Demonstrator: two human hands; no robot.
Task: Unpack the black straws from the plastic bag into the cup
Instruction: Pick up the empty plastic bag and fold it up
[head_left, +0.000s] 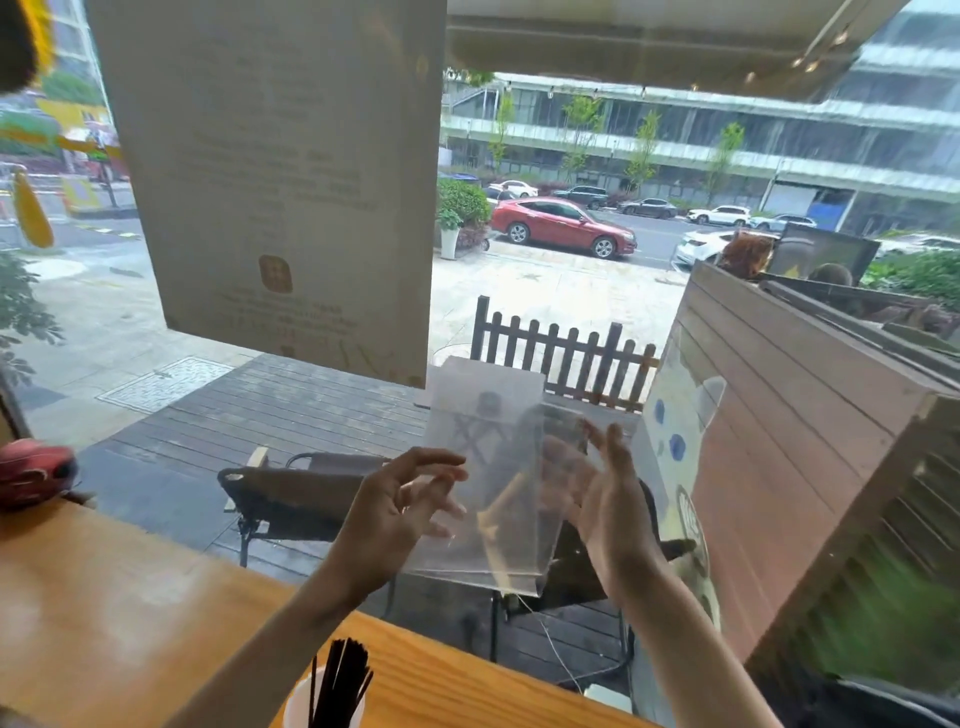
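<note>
A clear plastic bag (498, 493) hangs upright in the air in front of the window, and it looks empty. My left hand (384, 519) touches its left edge with thumb and fingers spread. My right hand (608, 509) lies with an open palm against the bag's right side, some fingers showing through the plastic. The bag is held between the two hands. Below my left forearm, a white cup (298, 701) stands on the wooden counter (104, 597) at the bottom edge of the view. A bundle of black straws (340, 675) stands in it.
The counter runs along a large window. A pale poster (280, 182) and a cat sticker (675, 441) are on the glass. A red object (31, 473) lies at the counter's far left. Outside are chairs, a fence and a street.
</note>
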